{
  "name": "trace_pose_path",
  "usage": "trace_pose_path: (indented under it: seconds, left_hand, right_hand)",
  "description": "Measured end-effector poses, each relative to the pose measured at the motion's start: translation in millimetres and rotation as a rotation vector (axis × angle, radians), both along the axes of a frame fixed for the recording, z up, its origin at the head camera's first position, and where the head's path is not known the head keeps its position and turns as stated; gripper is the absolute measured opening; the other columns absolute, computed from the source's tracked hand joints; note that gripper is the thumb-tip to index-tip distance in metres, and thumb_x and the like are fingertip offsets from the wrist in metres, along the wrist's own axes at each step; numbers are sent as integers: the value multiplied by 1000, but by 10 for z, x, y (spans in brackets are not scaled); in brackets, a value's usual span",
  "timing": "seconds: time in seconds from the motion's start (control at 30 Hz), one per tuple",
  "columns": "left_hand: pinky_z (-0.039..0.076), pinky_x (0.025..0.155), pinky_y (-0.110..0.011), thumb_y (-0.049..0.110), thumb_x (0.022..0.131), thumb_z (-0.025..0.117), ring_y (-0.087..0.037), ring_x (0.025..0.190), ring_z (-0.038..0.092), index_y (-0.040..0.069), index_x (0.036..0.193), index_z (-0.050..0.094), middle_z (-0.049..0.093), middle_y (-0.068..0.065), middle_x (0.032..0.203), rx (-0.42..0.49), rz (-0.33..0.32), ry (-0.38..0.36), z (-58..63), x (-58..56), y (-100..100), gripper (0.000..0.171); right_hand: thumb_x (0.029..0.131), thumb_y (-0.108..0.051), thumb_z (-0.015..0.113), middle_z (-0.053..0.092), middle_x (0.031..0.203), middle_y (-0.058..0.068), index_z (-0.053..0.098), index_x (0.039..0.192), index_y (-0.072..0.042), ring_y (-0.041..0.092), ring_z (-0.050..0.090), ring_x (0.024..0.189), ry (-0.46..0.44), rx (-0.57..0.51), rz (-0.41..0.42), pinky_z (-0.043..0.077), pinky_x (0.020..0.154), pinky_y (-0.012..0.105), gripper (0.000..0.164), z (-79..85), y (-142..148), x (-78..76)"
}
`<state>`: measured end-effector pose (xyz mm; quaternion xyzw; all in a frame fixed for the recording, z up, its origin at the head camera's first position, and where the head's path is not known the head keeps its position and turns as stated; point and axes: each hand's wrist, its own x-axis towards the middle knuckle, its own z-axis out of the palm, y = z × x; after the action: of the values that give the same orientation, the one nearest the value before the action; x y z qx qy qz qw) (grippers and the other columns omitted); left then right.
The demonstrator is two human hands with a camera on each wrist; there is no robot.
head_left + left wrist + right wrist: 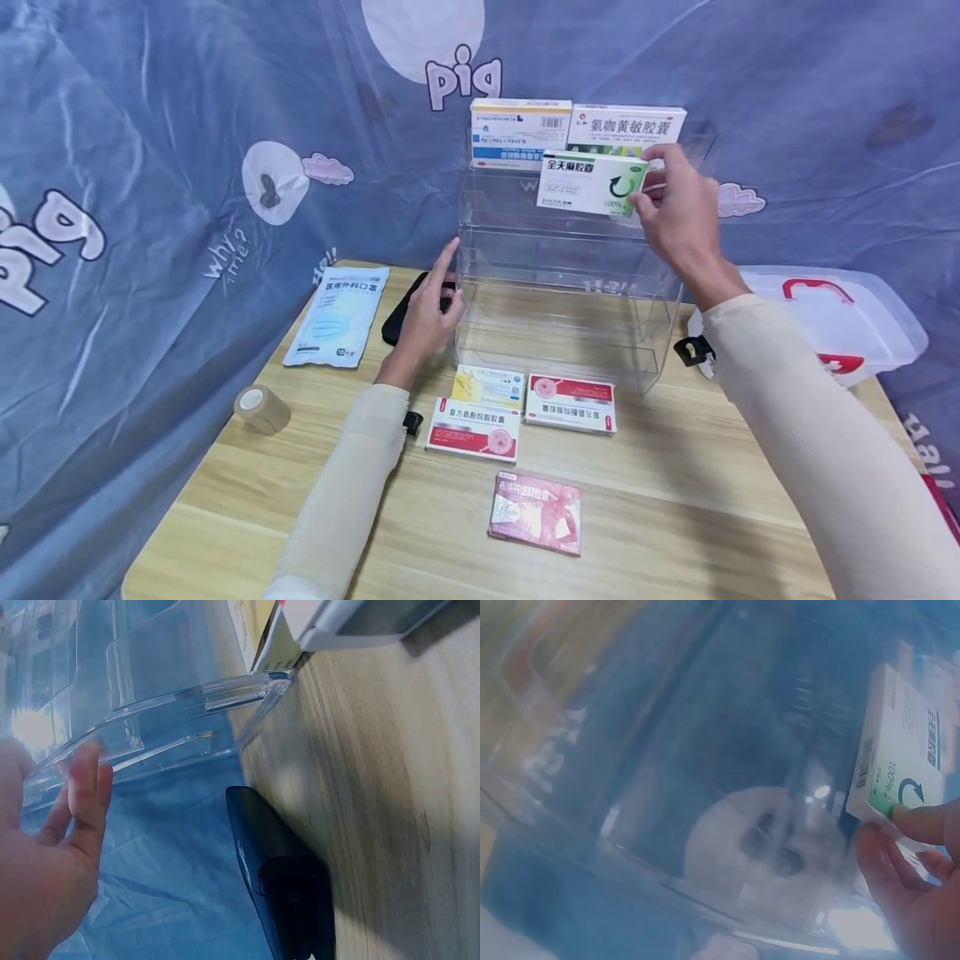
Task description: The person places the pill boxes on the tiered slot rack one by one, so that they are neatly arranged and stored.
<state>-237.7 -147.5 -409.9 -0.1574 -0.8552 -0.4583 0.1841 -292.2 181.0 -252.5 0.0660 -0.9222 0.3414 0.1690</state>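
Observation:
My right hand (pixel 682 208) pinches the right end of a white and green medicine box (pixel 573 185) between thumb and fingers. The held box is in front of the top tier of a clear stepped display rack (pixel 555 357). Upright on that tier stand a white and blue medicine box (pixel 517 133) and another white and green medicine box (pixel 626 123), partly covered by the held one. At the rack's left side is my left hand (pixel 427 321), index finger extended. In the left wrist view, the fingers (pixel 86 784) lie against the rack's clear edge.
Before the rack lie two red and white boxes (pixel 474 429), a yellow and white box (pixel 487 386) and a pink box (pixel 536 512). Leftward are a mask packet (pixel 337 317), a tan roll (pixel 262 410) and a black case (pixel 401 312). A clear, red-handled container (pixel 877 325) sits right.

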Motion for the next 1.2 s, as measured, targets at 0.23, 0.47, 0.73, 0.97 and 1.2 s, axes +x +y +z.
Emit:
trace_pose_path:
  seconds: [0.23,0.47,0.73,0.97,1.2]
  left_hand:
    - [61,103,-43,3,103,55,-31,126,67,31,173,26,52,-13,162,6,5,-1,14,8,2,80]
    - [61,102,-44,3,103,55,-34,125,68,30,173,27,55,-15,160,8,5,9,28,-14,-6,80]
    - [61,102,-42,4,103,56,-31,125,68,30,173,26,55,-15,159,-1,13,-15,-3,-7,3,80]
    - [61,101,-42,4,103,56,-31,121,69,31,173,26,59,-18,150,9,20,-28,0,18,12,80]
    - [61,100,-42,4,103,57,-30,117,70,32,173,27,63,-19,143,8,21,-33,-2,14,6,81]
  right_hand:
    - [99,5,63,75,123,30,53,143,-3,44,77,110,44,43,21,61,99,54,46,-186,-86,-65]
    - [102,-1,65,75,128,27,52,148,-7,46,75,114,8,98,21,58,101,58,48,-197,-215,-78]
    - [105,-9,65,75,129,21,49,156,-14,46,72,114,-45,171,49,57,100,61,54,-229,-524,-122]
    - [106,-10,62,73,133,21,46,159,-14,45,70,117,-41,210,133,58,101,59,56,-228,-727,-140]
    - [102,-2,57,73,127,24,44,161,-14,45,70,108,20,227,185,60,94,57,62,-281,-723,-146]
